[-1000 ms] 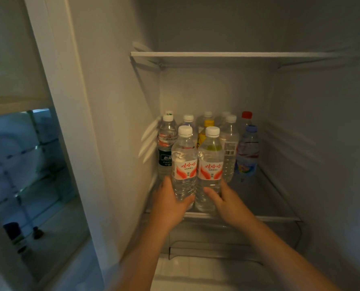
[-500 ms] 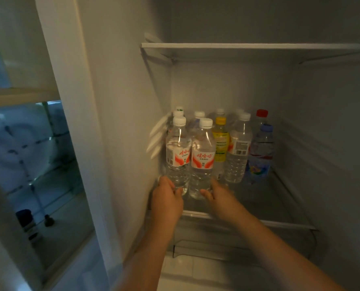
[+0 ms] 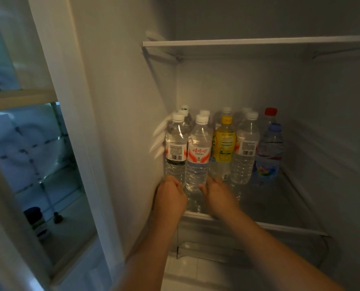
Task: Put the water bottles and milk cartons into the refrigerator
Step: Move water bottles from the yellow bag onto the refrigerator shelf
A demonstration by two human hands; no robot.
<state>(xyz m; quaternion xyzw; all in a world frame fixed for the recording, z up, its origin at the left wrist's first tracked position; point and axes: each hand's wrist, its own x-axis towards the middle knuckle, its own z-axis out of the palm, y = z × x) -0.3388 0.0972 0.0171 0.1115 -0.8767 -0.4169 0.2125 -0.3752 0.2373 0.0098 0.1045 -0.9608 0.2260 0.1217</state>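
Both front bottles are on the fridge (image 3: 122, 91) shelf (image 3: 280, 227), left end, upright. The barcode bottle (image 3: 176, 148) sits just beside the side wall, and the red-label bottle (image 3: 198, 156) touches or nearly touches it on the right.

Left grip (image 3: 170, 198): fingers curled, at the base of the barcode bottle. It hides the contact, so I can't tell if it's clamped or only resting there. Right grip (image 3: 217, 198): motion-blurred, thumb by the base of the red-label bottle. Can't tell hold vs. touch either.

Placement step looks nearly done. My read of the risks:

- Release: if either grip has any hold when it pulls back, it drags the base forward. These are tall, narrow bottles on a glossy shelf (it mirrors them), so they should slide easily and could tip.
- Front edge: both bases are near the shelf lip. A tip forward would likely go over it and into the bin below.
- Over-push: more bottles stand close behind, with the yellow bottle (image 3: 224, 145) just to the right. A further shove could domino them or knock it sideways.
- Wall ribs: the barcode bottle is right by the moulded rails. If it catches one while sliding, it could end up leaning.
- Light is poor, which makes a lean easy to miss.

No milk cartons in view, so that part of the task looks undone. Free shelf space is at front right.
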